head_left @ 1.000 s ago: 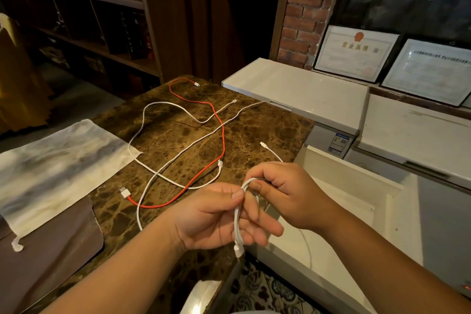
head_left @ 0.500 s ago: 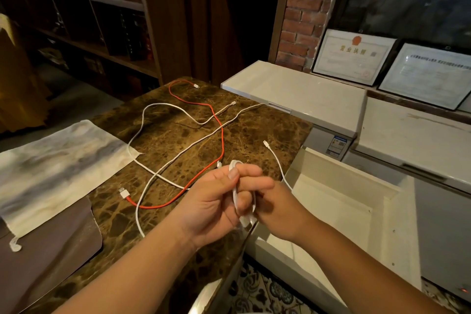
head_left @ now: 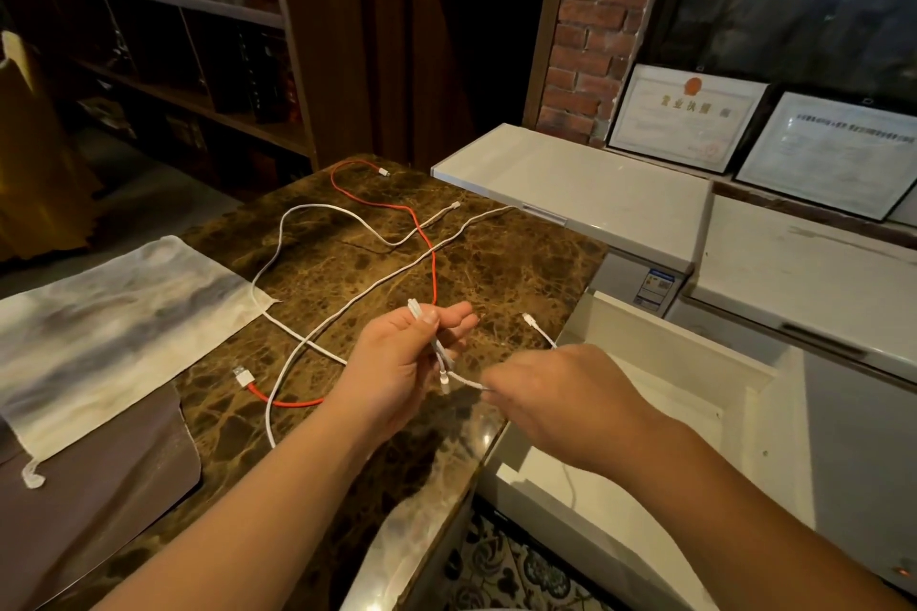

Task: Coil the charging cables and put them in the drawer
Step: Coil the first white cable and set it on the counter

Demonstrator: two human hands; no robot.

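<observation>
At the far left of the frame a pale cloth (head_left: 114,327) lies on the brown marble counter (head_left: 521,273), and under its lower part there is a dark mat (head_left: 109,501). To the right of the cloth, in the middle of the counter, three cables are spread loose and cross each other: a red cable (head_left: 432,263) with a white plug near the cloth, a smooth white cable (head_left: 270,263) that makes a big curve, and a braided white cable (head_left: 377,288) that runs from the upper right edge of the counter down toward the lower centre.

In the centre of the frame the left hand (head_left: 397,372) holds a thin white cable (head_left: 436,347) folded in a few loops; the thumb presses the loops against the curled fingers, and the top of the loops stands above the thumb. From the bottom of the loops one strand goes right to the right hand (head_left: 560,392), which is seen from the back. Its fingers are bent around the strand, but the tips are hidden. Behind this hand the cable continues to a small white plug (head_left: 528,319) over the counter edge.

Right of the hands, below the counter edge, an open white drawer (head_left: 759,417) stands. A thin white line shows inside it under the right wrist; I cannot tell if it is this same cable.
</observation>
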